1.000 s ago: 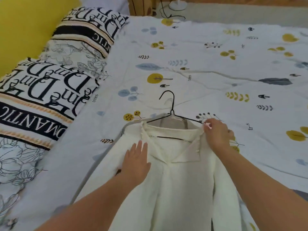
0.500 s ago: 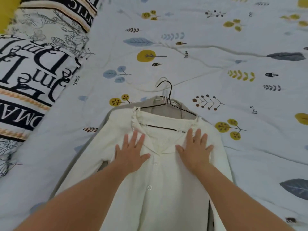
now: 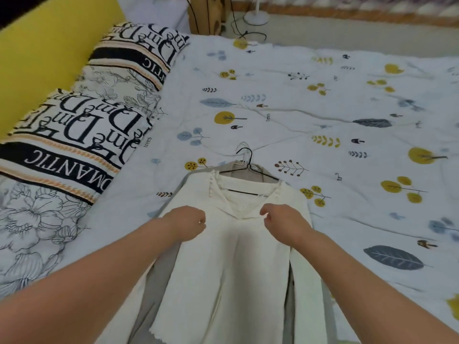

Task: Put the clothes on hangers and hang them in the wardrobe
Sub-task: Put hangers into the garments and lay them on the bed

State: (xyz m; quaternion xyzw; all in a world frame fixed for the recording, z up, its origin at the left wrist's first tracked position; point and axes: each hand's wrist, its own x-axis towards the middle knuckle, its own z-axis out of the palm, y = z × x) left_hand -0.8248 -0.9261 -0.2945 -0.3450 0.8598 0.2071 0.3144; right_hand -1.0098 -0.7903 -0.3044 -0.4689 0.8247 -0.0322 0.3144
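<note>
A white knit cardigan lies face up on the bed, threaded on a black wire hanger whose hook points away from me. Under it lies a grey garment, with a pale hanger hook showing beside the black one. My left hand has its fingers curled and pinches the cardigan's left front just below the V-neck. On the other side of the neckline, my right hand pinches the right front the same way. The fabric between the two hands is drawn together.
The bed is covered by a white quilt printed with leaves and trees. Lettered black-and-white pillows line the left side against a yellow headboard. A lamp base and cables stand on the floor beyond the bed.
Both hands were lying flat on the cardigan's chest. They have since curled and taken hold of the front edges below the neckline. The camera has tilted up.
</note>
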